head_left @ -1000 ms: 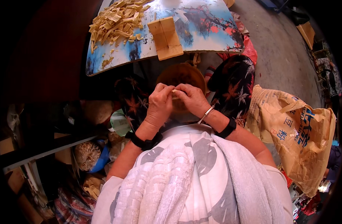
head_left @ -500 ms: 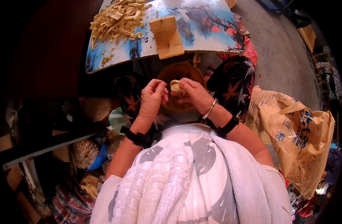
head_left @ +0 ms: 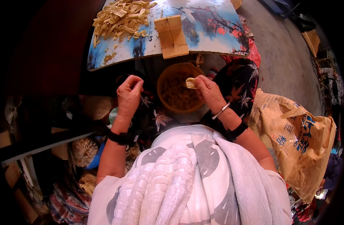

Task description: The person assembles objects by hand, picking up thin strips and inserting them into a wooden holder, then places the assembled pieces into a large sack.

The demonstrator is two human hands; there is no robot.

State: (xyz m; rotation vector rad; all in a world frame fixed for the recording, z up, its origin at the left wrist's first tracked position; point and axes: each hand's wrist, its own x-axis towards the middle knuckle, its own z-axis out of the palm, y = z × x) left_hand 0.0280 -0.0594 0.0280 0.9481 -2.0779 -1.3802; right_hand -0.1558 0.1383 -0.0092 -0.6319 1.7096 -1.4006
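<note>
In my right hand (head_left: 209, 93) is a small folded bundle of pale yellow strip (head_left: 191, 83), pinched between thumb and fingers. It hangs over the right part of a round yellow-brown tub (head_left: 160, 94), in whose shaded inside several similar small pieces lie. My left hand (head_left: 129, 93) is off to the tub's left, above my dark patterned trousers. Its thumb and forefinger press together; whatever may be between them is too fine to make out. The two hands are well apart.
Beyond the tub stands a painted board table (head_left: 142, 50) with a heap of pale yellow strips (head_left: 121, 18) and an L-shaped wooden block (head_left: 172, 37). A large brown paper sack (head_left: 288, 142) slumps at right. A blue basin (head_left: 98, 157) with pale contents sits at lower left.
My hands have drawn apart: the left moved left, the right moved right with the folded bundle. More of the tub's inside now shows between them.
</note>
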